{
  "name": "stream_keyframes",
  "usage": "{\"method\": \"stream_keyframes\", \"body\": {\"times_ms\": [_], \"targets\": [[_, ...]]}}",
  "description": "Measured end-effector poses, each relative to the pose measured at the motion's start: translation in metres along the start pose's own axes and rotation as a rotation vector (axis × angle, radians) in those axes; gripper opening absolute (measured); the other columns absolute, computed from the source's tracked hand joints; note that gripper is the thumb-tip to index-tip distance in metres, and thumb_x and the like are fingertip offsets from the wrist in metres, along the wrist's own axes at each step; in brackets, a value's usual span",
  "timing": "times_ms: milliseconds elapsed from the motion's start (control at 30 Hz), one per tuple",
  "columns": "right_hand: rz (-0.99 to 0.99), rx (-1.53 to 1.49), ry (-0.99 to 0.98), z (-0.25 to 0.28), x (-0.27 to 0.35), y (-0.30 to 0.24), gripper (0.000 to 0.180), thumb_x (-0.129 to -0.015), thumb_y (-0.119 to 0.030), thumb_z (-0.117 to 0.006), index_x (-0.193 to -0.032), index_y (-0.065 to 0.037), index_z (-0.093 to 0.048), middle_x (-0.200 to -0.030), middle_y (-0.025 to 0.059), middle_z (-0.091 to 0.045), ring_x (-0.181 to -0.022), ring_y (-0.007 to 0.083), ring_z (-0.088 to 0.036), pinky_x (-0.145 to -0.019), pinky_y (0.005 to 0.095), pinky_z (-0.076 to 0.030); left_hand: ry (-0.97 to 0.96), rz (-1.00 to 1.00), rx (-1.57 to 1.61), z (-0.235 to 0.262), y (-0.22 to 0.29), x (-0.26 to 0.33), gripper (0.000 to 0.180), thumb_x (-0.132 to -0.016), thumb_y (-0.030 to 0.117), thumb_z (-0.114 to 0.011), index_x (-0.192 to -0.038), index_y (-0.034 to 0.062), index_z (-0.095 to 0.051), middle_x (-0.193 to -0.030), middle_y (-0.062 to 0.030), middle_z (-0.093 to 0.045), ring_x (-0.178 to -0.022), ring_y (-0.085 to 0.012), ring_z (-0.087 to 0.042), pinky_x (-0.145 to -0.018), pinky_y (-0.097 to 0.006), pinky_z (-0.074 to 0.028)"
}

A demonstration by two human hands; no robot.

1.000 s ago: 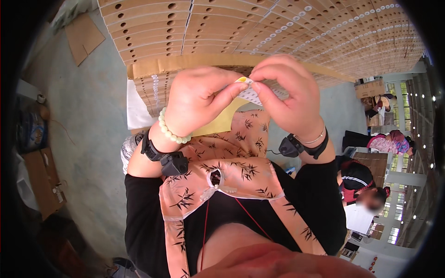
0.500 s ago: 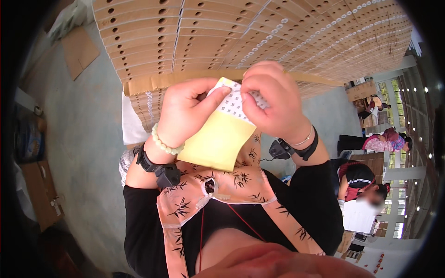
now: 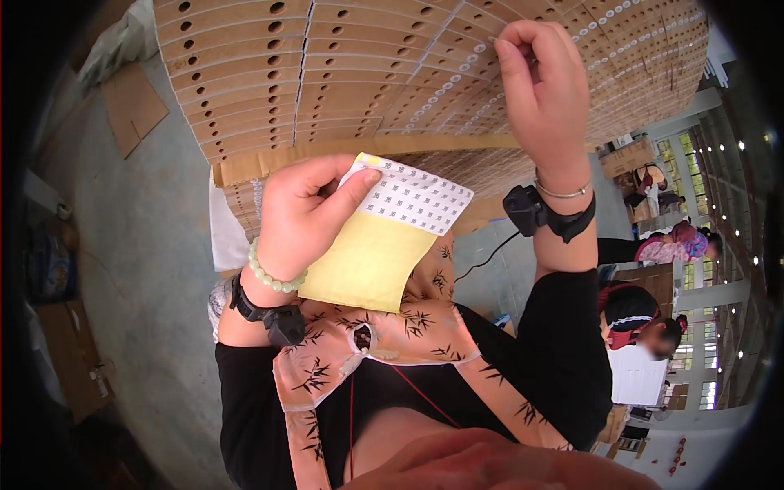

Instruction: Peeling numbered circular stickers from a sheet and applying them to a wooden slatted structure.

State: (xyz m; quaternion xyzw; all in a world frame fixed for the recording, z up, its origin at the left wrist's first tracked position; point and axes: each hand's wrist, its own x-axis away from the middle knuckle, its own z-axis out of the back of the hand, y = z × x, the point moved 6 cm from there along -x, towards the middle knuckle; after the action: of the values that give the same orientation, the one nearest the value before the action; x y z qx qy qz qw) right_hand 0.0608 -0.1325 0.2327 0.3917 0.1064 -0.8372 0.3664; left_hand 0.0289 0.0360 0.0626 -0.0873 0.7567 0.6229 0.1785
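One label sheet (image 3: pixel 371 257) (left grip (image 3: pixel 300 214))

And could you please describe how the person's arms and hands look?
The left hand is gloveless, its wrist wearing a pale green beaded bracelet and boxy black device; the gloveless right hand has a thin bangle and another black device with a dark cable. The sleeves are black.
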Motion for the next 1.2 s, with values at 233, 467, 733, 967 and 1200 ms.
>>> {"method": "stream_keyframes", "body": {"times_ms": [233, 467, 733, 967, 1200], "targets": [[0.035, 0.028, -0.018, -0.001, 0.001, -0.005, 0.006, -0.087, -0.003, -0.062, -0.091, 0.000, -0.059, -0.082, 0.0069, -0.056, -0.068, 0.0163, -0.053, -0.062, 0.0260, -0.044, -0.013, 0.004, 0.017, 0.000, -0.001, 0.001, 0.015, -0.087, 0.011, -0.071, -0.095, -0.0016, -0.071, -0.074, -0.0027, -0.069, -0.065, -0.0046, -0.059, -0.057, -0.021, -0.046], [-0.046, 0.077, 0.058, -0.006, 0.005, -0.006, 0.010, -0.084, -0.004, -0.067, -0.091, -0.001, -0.061, -0.083, 0.0074, -0.056, -0.068, 0.0142, -0.056, -0.061, 0.0237, -0.045, -0.015, 0.005, -0.002, 0.002, -0.002, 0.003, 0.015, -0.087, 0.011, -0.071, -0.096, -0.0009, -0.071, -0.071, -0.0013, -0.067, -0.063, -0.0036, -0.056, -0.056, -0.020, -0.045], [-0.157, -0.137, 0.256, 0.001, 0.008, 0.002, 0.025, -0.080, -0.001, -0.074, -0.100, -0.001, -0.061, -0.084, 0.0012, -0.053, -0.068, 0.0057, -0.048, -0.060, 0.0180, -0.041, 0.004, -0.008, -0.001, 0.007, 0.007, 0.007, 0.014, -0.085, 0.010, -0.072, -0.095, -0.0008, -0.071, -0.070, -0.0011, -0.065, -0.062, -0.0042, -0.055, -0.055, -0.021, -0.044], [-0.227, -0.366, -0.102, -0.012, 0.014, -0.028, 0.007, -0.080, -0.007, -0.069, -0.081, -0.003, -0.063, -0.080, 0.0058, -0.057, -0.066, 0.0177, -0.055, -0.059, 0.0287, -0.045, 0.059, -0.153, -0.094, 0.017, 0.019, 0.003, 0.012, -0.082, 0.006, -0.073, -0.092, 0.0002, -0.071, -0.073, -0.0048, -0.065, -0.065, -0.0104, -0.058, -0.058, -0.025, -0.044], [-0.050, -0.468, -0.245, -0.040, 0.025, -0.074, 0.012, -0.071, -0.004, -0.073, -0.080, -0.005, -0.065, -0.082, 0.0064, -0.057, -0.068, 0.0225, -0.057, -0.057, 0.0321, -0.046, 0.119, -0.242, -0.173, 0.018, 0.028, 0.004, 0.011, -0.082, 0.006, -0.073, -0.091, 0.0011, -0.071, -0.077, -0.0077, -0.067, -0.068, -0.0140, -0.061, -0.059, -0.026, -0.047]]}}
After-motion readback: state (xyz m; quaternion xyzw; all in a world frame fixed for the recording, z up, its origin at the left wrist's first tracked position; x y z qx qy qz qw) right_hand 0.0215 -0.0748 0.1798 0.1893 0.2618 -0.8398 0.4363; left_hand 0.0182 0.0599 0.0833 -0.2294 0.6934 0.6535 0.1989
